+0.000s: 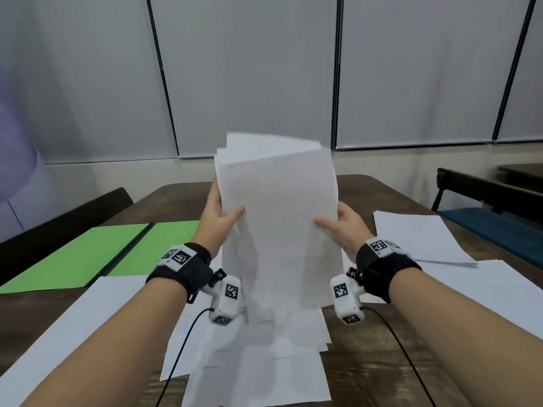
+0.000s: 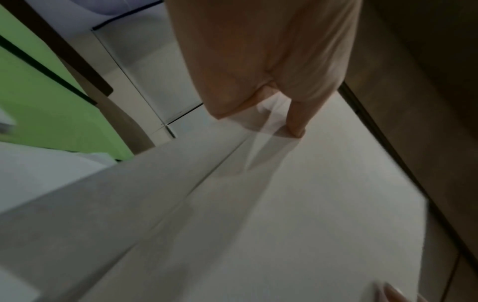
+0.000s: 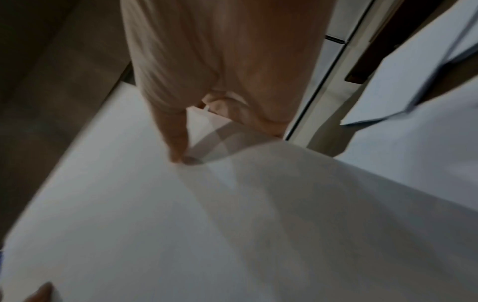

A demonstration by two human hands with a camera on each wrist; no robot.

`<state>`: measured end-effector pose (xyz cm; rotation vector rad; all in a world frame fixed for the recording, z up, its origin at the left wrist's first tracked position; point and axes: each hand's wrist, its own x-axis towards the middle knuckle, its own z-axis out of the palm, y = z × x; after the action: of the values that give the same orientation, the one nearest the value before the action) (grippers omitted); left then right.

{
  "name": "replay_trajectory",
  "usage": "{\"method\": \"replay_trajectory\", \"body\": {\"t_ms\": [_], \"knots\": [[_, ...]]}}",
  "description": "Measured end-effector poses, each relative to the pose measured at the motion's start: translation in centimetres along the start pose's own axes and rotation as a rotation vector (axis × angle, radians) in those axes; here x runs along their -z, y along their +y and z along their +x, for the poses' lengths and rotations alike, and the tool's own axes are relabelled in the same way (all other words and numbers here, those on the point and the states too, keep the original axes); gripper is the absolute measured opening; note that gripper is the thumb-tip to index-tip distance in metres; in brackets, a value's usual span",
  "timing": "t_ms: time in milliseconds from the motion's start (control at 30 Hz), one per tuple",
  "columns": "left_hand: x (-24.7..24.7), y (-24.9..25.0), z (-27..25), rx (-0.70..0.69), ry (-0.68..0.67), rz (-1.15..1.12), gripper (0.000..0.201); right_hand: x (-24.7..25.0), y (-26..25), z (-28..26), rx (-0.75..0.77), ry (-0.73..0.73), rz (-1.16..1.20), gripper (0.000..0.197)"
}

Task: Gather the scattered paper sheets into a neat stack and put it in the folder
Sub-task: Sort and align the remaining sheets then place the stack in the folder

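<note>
I hold a bundle of white paper sheets (image 1: 279, 218) upright above the wooden table (image 1: 382, 192), its upper edges fanned unevenly. My left hand (image 1: 219, 214) grips the bundle's left edge, thumb on the front face. My right hand (image 1: 342, 223) grips the right edge the same way. In the left wrist view the left hand (image 2: 261, 85) pinches the sheets (image 2: 284, 204); the right wrist view shows the right hand (image 3: 220, 102) pinching the sheets (image 3: 232, 224). More loose sheets (image 1: 252, 359) lie on the table below. An open green folder (image 1: 88, 254) lies flat at the left.
Another pile of white sheets (image 1: 417, 236) lies at the right of the table, and single sheets (image 1: 73, 327) spread near the front corners. A dark chair back (image 1: 64, 221) stands behind the folder. A bench with a blue seat (image 1: 493, 224) is at the right. Cables trail from both wrist cameras.
</note>
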<state>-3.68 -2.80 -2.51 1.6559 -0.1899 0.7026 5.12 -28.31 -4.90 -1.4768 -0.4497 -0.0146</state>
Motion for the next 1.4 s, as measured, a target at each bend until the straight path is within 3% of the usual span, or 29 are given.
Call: {"method": "replay_trajectory", "body": {"t_ms": [167, 300, 400, 467, 533, 667, 767, 900, 1000, 1067, 1200, 1300, 1400], "knots": [[-0.7, 2.9, 1.5, -0.112, 0.106, 0.047, 0.073, -1.1, -3.3, 1.1, 0.156, 0.078, 0.016, 0.026], [-2.2, 3.7, 2.1, -0.162, 0.145, 0.164, 0.07, -2.8, -4.5, 1.8, 0.171, 0.064, 0.042, 0.028], [-3.0, 3.6, 1.3, -0.206, 0.13, 0.2, 0.068, -3.6, -3.7, 1.6, 0.089, -0.004, 0.038, 0.058], [-2.8, 2.7, 0.8, -0.229, 0.141, 0.202, 0.073, -3.6, -2.7, 1.3, 0.033, -0.014, 0.049, 0.065], [-2.3, 1.5, 0.6, -0.231, 0.154, 0.24, 0.074, -3.5, -1.9, 1.1, -0.001, -0.017, 0.039, 0.061], [-2.4, 1.3, 0.7, -0.154, 0.216, 0.229, 0.051, -3.9, -2.1, 1.7, 0.029, -0.006, 0.003, 0.045], [-2.3, 1.7, 1.5, -0.175, 0.29, 0.144, 0.056, -4.2, -2.7, 2.5, 0.076, 0.07, 0.074, 0.046], [-1.4, -0.8, 0.7, -0.027, 0.334, 0.097, 0.058, -4.2, -0.6, 2.1, -0.057, 0.009, 0.075, 0.054], [-1.6, -3.4, -1.4, 0.098, 0.303, 0.078, 0.044, -4.6, 1.7, 1.1, -0.116, -0.053, 0.001, 0.043], [-1.9, -4.5, -2.2, 0.12, 0.312, 0.079, 0.038, -4.9, 2.7, 0.6, -0.094, -0.056, -0.007, 0.033], [-1.3, -5.4, -2.0, 0.161, 0.342, 0.046, 0.028, -5.1, 3.9, 0.5, -0.123, -0.007, 0.02, 0.039], [-0.7, -6.5, -2.3, 0.3, 0.246, 0.135, 0.035, -5.1, 5.2, 0.5, -0.219, -0.018, -0.07, 0.043], [0.2, -6.8, -2.4, 0.399, 0.14, 0.317, 0.028, -5.1, 5.7, 1.1, -0.198, -0.055, -0.204, 0.044]]}}
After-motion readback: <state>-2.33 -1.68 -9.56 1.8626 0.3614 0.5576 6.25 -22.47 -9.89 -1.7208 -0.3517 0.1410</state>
